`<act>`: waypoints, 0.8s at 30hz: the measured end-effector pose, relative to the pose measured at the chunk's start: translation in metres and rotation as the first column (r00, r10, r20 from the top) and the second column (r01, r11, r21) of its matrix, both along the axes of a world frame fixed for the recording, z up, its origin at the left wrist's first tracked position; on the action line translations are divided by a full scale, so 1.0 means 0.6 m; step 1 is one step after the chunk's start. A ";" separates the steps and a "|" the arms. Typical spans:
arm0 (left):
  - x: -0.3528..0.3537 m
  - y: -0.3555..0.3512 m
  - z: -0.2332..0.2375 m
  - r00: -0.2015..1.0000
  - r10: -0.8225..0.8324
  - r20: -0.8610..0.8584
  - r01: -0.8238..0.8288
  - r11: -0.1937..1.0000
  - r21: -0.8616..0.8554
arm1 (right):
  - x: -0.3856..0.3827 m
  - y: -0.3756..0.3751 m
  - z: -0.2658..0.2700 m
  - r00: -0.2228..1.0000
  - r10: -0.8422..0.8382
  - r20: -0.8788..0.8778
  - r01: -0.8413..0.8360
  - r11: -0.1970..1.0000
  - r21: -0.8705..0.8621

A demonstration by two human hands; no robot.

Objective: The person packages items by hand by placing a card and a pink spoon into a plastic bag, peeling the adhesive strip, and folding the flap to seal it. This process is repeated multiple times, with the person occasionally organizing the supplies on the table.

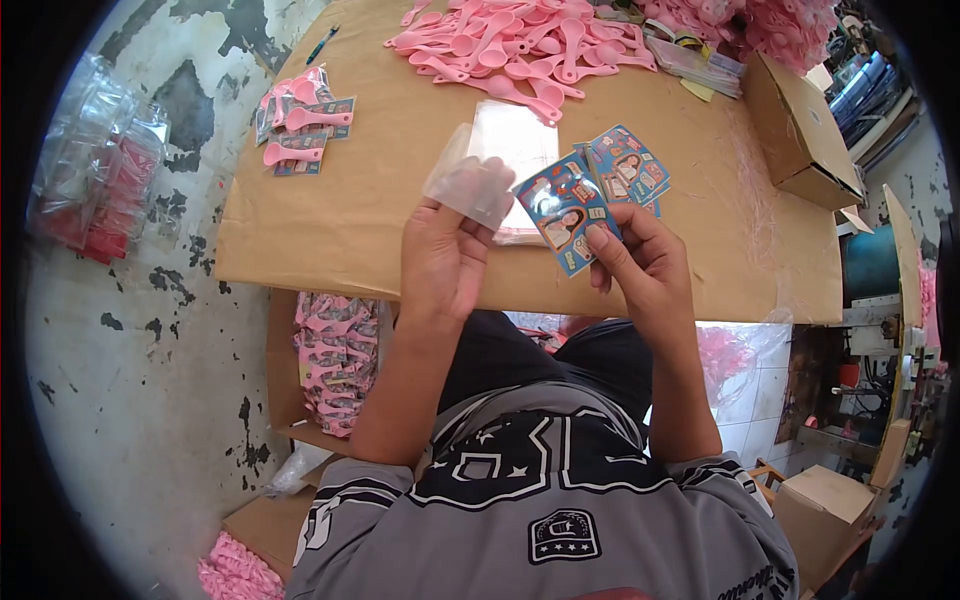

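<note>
My left hand [440, 250] holds up a small clear plastic bag [452, 172], which covers part of its fingers. In my right hand [648, 255] a blue printed card [566, 212] is pinched between thumb and fingers, tilted, to the right of the bag. Behind that card, more blue cards [632, 163] lie in a loose stack on the table. A stack of clear bags [515, 135] rests on the table behind and between my hands. Beyond it spreads a heap of pink plastic measuring spoons [530, 45].
Bagged pink spoons with cards [303, 118] and a pen [322, 45] lie at the table's left. A cardboard box [800, 130] stands at the right edge. Below the table's left side, another carton holds packed spoons [335, 360]. Plastic-wrapped bundles [100, 170] sit far left.
</note>
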State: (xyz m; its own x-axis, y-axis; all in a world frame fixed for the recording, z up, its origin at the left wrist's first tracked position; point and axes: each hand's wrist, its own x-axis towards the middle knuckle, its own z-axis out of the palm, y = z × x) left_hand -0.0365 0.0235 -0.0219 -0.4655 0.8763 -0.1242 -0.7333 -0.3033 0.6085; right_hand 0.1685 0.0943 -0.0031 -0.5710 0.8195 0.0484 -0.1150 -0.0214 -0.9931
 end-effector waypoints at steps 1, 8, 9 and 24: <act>0.011 0.002 0.003 1.000 -0.010 0.011 0.010 1.000 0.012 | -0.005 -0.003 0.000 0.999 -0.034 -0.003 0.034 0.999 0.011; 0.040 0.010 0.000 0.999 -0.020 -0.035 0.022 0.998 0.056 | -0.013 -0.016 -0.003 0.994 -0.111 0.009 0.110 0.992 0.066; 0.040 0.010 -0.002 0.998 -0.027 -0.052 0.030 0.998 0.053 | -0.010 -0.016 -0.004 0.997 -0.078 0.023 0.077 0.996 0.054; 0.056 0.009 0.002 0.995 -0.053 -0.081 0.057 0.997 0.047 | -0.001 -0.008 -0.009 0.991 -0.137 0.004 0.137 0.990 0.025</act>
